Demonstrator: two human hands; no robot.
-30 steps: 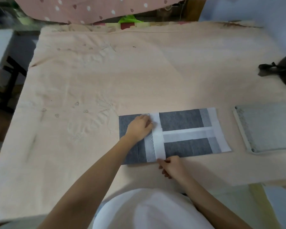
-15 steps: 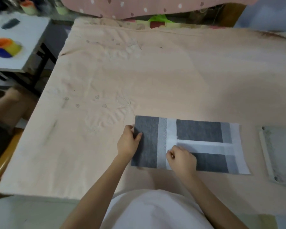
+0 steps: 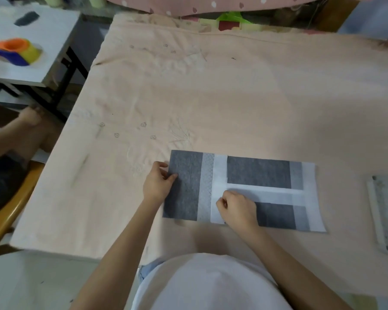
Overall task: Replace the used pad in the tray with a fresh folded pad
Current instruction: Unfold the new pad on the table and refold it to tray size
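The fresh pad lies flat and partly folded on the peach cloth that covers the counter, directly in front of the person. Its dark grey absorbent face shows in panels, crossed by white backing strips where flaps are turned over.

The left hand pinches the pad's left edge, thumb on top and fingers tucked beneath, so its grip is clamped on that edge. This looks like the start of lifting the left panel to fold it inward, or a way of anchoring the sheet so it does not slide on the cloth.

The right hand rests on the pad near the middle of its near edge, fingers curled into a loose fist over the white strip. It appears to press the folded flap down and fix the crease line; whether the fingers actually pinch any material cannot be told.

The tray sits at the right edge of the view, well apart from the pad and partly cut off. Its contents are too blurred to read, so whether the used pad is out cannot be judged. Folding seems to be the step in hand, with placement in the tray yet to come.
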